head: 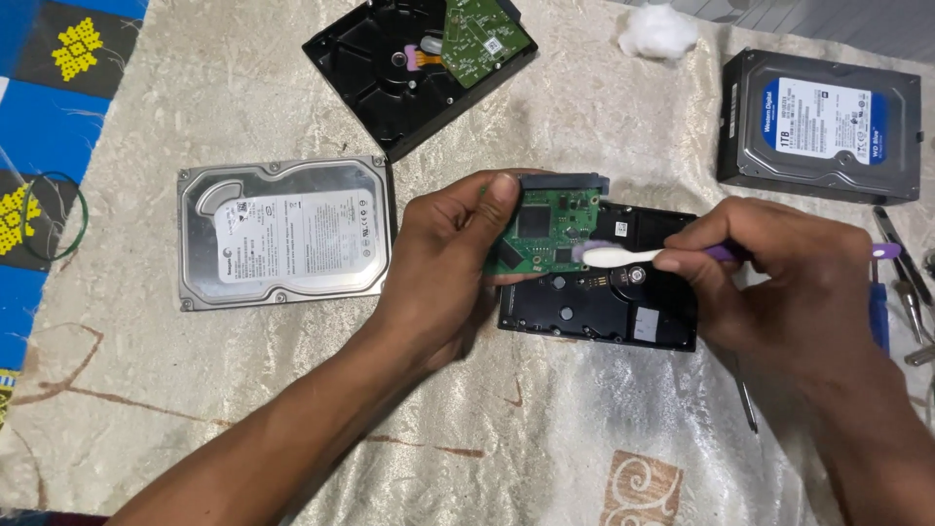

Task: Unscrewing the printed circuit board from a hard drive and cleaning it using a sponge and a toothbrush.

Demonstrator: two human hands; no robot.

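Head view, only 1 cam. Left hand [443,263] was curled round a green circuit board [545,232], thumb on top near the grey connector edge, fingers pressed tight vs. the board's left side, holding it tilted just above a black drive body [594,307]. Right hand [779,282] was pinched shut on a toothbrush [633,255], white neck w/ purple handle poking out past the knuckles; brush head touched the board's lower right corner. Black drive body lay flat on the cream patterned cloth [545,429], partly hidden under board & both hands.

Left of the hands: silver hard drive [284,232], label up, flat on the cloth, well apart from the board. Top centre: 2nd opened black drive [390,73] w/ another green board [484,39] resting on its right end. Top right: wad of white cotton [657,31]. Far right: dark drive w/ blue-and-white label [820,125], flat. Right edge: metal tools [911,282], partly cut off, couldn't tell which kinds. Green ring [54,216] lay at the far left, on the blue & black patterned mat [39,107] beside the cloth.
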